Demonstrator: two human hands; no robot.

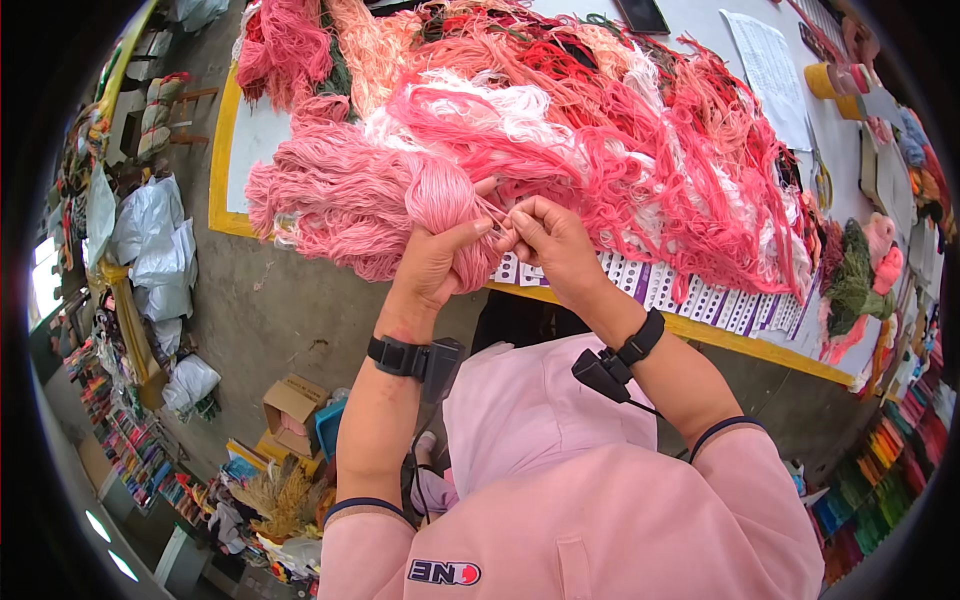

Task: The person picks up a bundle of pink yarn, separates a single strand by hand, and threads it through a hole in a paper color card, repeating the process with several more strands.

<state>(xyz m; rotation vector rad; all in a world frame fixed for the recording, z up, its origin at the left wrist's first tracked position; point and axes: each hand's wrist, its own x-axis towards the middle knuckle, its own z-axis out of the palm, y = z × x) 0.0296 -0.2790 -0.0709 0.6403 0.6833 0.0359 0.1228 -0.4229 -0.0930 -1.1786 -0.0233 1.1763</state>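
Note:
A thick skein of pink yarn (440, 190) lies across the table's near left edge. Around its right end my left hand (437, 258) is wrapped, thumb on top. Just to the right, my right hand (545, 240) pinches a few strands of pink thread (492, 210) drawn from that end. The two hands are close together, fingertips almost meeting. Behind them spreads a large tangled heap of pink, white and red threads (590, 140). Punched white-and-purple cards (660, 287) stick out from under the heap along the near edge.
The white table has a yellow edge (760, 349). A dark phone (641, 15), a paper sheet (768, 75) and a yellow spool (822, 80) lie toward its back right. Green and pink yarn bundles (855, 270) sit at right. A cardboard box (295, 405) and plastic bags (155, 245) stand at left.

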